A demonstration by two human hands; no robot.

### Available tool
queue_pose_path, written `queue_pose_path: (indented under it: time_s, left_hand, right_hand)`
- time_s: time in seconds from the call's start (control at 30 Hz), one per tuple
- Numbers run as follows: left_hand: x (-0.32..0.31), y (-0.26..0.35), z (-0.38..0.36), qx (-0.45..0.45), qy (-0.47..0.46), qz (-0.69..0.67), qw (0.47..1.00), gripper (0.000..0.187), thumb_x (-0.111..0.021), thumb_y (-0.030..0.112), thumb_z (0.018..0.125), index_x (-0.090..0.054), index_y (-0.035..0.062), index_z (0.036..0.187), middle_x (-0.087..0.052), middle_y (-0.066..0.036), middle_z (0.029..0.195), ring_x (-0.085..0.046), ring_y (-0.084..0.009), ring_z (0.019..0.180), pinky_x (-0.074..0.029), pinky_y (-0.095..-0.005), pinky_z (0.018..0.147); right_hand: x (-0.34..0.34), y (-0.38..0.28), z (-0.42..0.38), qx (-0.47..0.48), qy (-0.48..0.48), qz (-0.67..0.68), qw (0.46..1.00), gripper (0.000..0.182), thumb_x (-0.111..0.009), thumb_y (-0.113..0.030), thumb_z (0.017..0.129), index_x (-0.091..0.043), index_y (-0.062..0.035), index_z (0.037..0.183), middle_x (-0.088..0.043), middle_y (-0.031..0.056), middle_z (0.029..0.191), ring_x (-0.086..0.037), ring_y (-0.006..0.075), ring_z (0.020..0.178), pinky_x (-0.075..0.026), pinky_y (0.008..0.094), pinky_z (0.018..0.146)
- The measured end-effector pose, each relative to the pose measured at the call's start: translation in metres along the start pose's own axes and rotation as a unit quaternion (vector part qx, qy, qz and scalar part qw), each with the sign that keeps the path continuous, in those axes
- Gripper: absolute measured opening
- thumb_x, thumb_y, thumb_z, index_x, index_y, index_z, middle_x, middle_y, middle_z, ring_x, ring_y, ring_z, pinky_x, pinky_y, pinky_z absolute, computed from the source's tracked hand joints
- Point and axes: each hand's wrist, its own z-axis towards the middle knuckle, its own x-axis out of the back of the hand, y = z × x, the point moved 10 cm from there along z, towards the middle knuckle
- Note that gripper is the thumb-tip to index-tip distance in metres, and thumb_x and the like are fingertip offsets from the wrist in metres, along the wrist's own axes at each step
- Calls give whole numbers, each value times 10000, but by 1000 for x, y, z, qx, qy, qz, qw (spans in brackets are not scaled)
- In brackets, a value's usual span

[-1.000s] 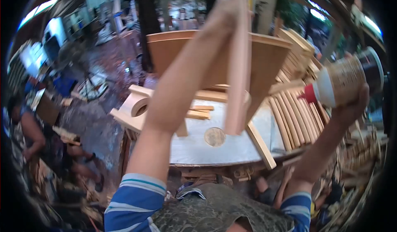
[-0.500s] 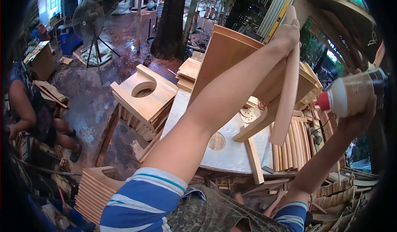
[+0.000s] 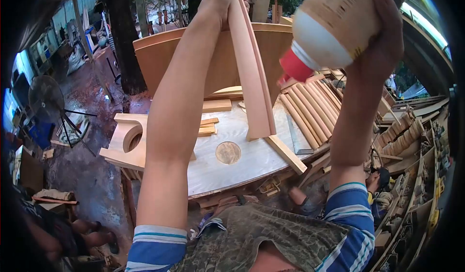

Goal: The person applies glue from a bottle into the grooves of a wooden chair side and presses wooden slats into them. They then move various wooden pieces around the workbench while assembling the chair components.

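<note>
My left hand (image 3: 218, 3), raised at the top, is closed around the upper end of a long wooden slat (image 3: 249, 83). The slat slopes down toward me. My right hand (image 3: 387, 41) grips a large glue bottle (image 3: 332, 27), white with a beige label, tilted so its red nozzle cap (image 3: 295, 66) points down and left. The nozzle is to the right of the slat's edge. Behind the slat stands a curved wooden panel (image 3: 167, 61), partly covered by my left forearm.
Under the panel is a whitish worktable (image 3: 213, 172) with a round wooden disc (image 3: 228, 152). A wooden bar (image 3: 288, 155) and rounded slats (image 3: 307, 109) lie to the right. Cut-out boards (image 3: 121, 138) are stacked left. A fan (image 3: 46, 97) stands farther off; another person sits lower left.
My view has swung right. The glue bottle has come closer to the slat, its nozzle tipped further downward. My left hand still holds the slat.
</note>
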Motion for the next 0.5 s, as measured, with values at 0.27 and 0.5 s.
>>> queue_pose_path:
  time_s: [0.27, 0.5]
  left_hand:
    - [-6, 4, -17, 19, 28, -15, 999, 586, -385, 570, 1065, -531, 11, 969, -586, -116, 710, -594, -225, 570, -533, -389, 528]
    - [-3, 2, -15, 27, 41, -5, 999, 535, -377, 506, 1075, -546, 14, 952, -593, -105, 716, -594, -218, 581, -534, -378, 547]
  right_hand:
    - [31, 53, 103, 90, 142, -148, 975, 320, -749, -255, 887, -701, 10, 1059, -705, 64, 935, -658, 145, 777, -536, 309, 716]
    - [24, 109, 158, 8, 143, -210, 967, 359, -816, -311, 819, -735, -15, 1005, -733, 95, 913, -696, 190, 804, -553, 343, 760]
